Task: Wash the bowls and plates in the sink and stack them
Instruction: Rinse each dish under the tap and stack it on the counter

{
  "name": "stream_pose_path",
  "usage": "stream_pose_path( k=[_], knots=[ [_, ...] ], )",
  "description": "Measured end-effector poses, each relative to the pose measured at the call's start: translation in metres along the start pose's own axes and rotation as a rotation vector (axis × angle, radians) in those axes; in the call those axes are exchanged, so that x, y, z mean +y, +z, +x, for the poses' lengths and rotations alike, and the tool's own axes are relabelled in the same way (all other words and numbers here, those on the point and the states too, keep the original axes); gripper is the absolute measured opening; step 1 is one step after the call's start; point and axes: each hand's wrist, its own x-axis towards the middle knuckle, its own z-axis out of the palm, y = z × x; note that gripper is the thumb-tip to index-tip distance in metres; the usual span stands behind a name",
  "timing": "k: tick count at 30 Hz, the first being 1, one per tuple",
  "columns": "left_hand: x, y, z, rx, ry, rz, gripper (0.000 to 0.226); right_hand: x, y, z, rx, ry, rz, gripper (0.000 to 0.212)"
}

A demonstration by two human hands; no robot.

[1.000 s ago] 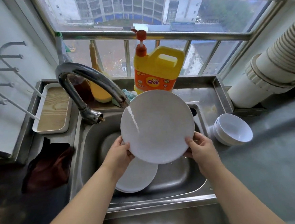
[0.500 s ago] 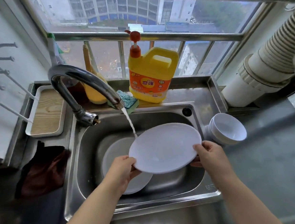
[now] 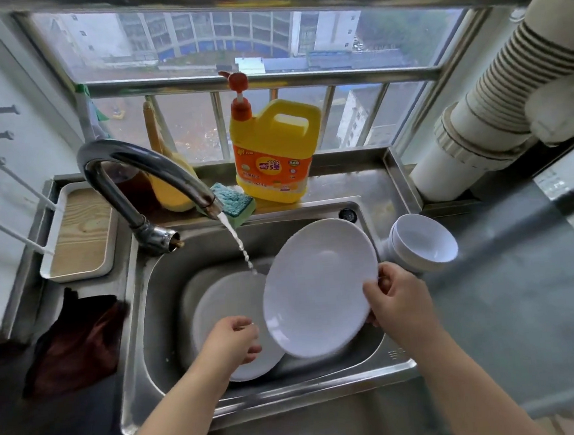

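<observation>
Over the stainless steel sink (image 3: 396, 363), the right hand (image 3: 400, 302) alone pinches the rim of a round white plate (image 3: 318, 288), tilted beside the tap's running stream (image 3: 238, 243). The left hand (image 3: 235, 341) hovers loosely curled, holding nothing, above another white plate (image 3: 224, 308) lying in the basin. A wet, one-sided pinch could let the tilted plate slip onto the stacked white bowls (image 3: 425, 242) nearby.

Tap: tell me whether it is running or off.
Running. A thin stream of water falls from the tap spout into the sink, left of the held plate.
</observation>
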Motion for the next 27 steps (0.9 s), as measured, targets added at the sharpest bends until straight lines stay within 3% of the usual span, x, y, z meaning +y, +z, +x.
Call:
stream_pose_path(
  k=[4,8,13,16,20,24,27],
  knots=[
    [0.002,0.013,0.006,-0.016,0.043,0.095,0.02,0.0,-0.016,-0.007,0.157,-0.355,-0.326,0.035],
    [0.007,0.023,0.006,-0.048,0.115,0.209,0.02,0.015,-0.026,-0.014,0.17,-0.479,-0.536,0.027],
    [0.023,0.035,0.007,-0.076,0.162,0.246,0.016,0.029,-0.05,-0.016,0.233,-0.173,-0.245,0.022],
    [0.036,0.042,0.008,-0.063,0.215,0.219,0.013,0.04,-0.073,-0.011,0.356,0.025,-0.031,0.02],
    [0.057,0.049,0.011,-0.061,0.298,0.167,0.012,0.08,-0.091,0.01,0.475,0.331,0.275,0.047],
    [0.07,0.054,0.014,-0.075,0.342,0.17,0.013,0.101,-0.099,0.037,0.5,0.49,0.491,0.023],
    [0.069,0.055,0.015,-0.083,0.335,0.165,0.013,0.109,-0.098,0.052,0.497,0.549,0.594,0.028]
  ],
)
